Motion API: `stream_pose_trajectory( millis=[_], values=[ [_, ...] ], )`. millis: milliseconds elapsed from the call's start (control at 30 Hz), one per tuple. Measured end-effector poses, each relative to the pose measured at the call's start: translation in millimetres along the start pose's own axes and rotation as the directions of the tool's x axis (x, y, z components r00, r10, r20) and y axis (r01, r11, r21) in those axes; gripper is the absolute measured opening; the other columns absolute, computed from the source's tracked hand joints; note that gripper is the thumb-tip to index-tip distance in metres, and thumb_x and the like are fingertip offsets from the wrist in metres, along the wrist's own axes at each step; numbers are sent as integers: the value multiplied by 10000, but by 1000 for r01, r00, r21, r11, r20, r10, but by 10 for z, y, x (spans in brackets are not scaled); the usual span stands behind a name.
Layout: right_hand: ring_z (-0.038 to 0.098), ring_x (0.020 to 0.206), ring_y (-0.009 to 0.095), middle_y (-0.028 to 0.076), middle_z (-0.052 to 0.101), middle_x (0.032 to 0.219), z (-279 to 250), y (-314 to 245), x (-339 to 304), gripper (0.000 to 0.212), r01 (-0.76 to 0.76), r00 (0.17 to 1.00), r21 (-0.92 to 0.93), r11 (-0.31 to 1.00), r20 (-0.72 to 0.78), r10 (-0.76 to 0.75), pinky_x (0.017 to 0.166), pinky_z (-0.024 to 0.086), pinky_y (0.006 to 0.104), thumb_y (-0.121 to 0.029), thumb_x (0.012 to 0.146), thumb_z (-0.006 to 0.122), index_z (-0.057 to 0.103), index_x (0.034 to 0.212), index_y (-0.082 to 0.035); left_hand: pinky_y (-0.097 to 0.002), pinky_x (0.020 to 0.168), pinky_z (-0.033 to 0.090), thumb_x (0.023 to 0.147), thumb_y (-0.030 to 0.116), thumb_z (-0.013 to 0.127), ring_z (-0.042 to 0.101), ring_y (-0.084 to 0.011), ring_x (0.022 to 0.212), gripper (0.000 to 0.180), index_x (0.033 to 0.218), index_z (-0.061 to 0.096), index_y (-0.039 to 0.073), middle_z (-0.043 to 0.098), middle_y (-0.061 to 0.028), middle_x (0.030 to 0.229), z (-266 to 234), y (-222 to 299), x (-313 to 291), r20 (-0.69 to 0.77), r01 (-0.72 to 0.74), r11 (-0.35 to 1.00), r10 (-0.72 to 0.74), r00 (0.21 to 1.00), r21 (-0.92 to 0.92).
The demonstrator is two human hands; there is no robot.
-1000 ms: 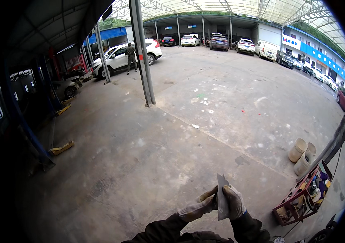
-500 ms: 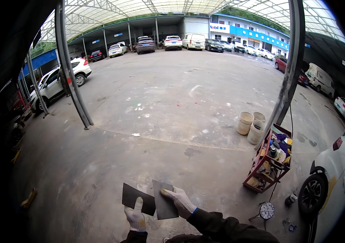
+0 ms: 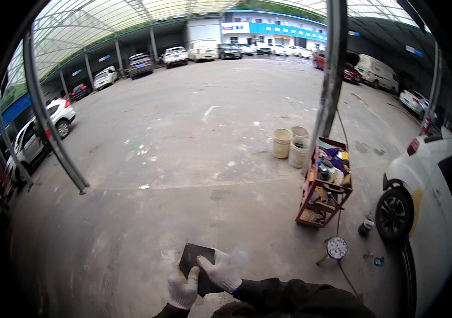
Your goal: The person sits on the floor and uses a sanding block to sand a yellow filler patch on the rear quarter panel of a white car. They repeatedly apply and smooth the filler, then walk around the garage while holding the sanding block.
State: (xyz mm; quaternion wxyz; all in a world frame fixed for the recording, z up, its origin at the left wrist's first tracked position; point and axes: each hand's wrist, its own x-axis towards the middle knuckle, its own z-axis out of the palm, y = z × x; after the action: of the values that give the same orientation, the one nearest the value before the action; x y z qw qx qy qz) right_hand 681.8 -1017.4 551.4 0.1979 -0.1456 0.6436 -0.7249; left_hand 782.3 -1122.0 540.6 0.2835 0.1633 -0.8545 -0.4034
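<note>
Both of my hands wear white knitted gloves and are close together at the lower middle of the head view. Dark grey, thin rectangular sheets [image 3: 195, 254] that look like sandpaper overlap between them as one stack. My left hand [image 3: 183, 290] grips the near left edge, thumb pointing up along it. From the right, my right hand [image 3: 223, 271] is closed on the upper part, its thumb lying across the front. The fingers behind the sheets are hidden.
A red tool cart [image 3: 324, 185] full of supplies stands by a steel post [image 3: 332, 79], with several pale buckets [image 3: 281, 144] beside it. A round stool [image 3: 337, 247], a dark can [image 3: 365, 227] and a white car [image 3: 430, 196] are at the right. Parked cars line the far side.
The two sheets, held apart side by side before, now overlap. My hands have come together. The view has turned right, so the surroundings sit further left.
</note>
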Motion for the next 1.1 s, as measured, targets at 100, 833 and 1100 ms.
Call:
stream_pose_trajectory(
  millis=[100,833,1100],
  values=[
    [716,893,273,211,718,972,-49,-100,0,299,116,993,-136,984,47,-110,788,543,346,-192,902,631,669,1125,3,-354,775,536,941,123,603,702,-236,867,297,1164,623,-71,727,-178,957,-50,17,87,124,0,983,23,992,-182],
    [684,815,149,112,745,911,195,312,100,258,4,999,-122,993,53,3,725,541,293,-123,863,696,690,1034,70,-371,818,546,897,155,708,708,-289,943,418,1256,583,-18,700,-222,1045,-69,-8,-92,-254,198,980,-201,946,-38],
    [697,752,153,148,735,827,583,138,-5,171,181,974,-111,977,154,-163,682,532,290,-95,861,662,679,949,50,-397,755,559,926,195,670,706,-371,920,382,1237,589,-12,695,-248,1008,-580,-271,-190,21,108,994,-109,994,25]
  ],
)
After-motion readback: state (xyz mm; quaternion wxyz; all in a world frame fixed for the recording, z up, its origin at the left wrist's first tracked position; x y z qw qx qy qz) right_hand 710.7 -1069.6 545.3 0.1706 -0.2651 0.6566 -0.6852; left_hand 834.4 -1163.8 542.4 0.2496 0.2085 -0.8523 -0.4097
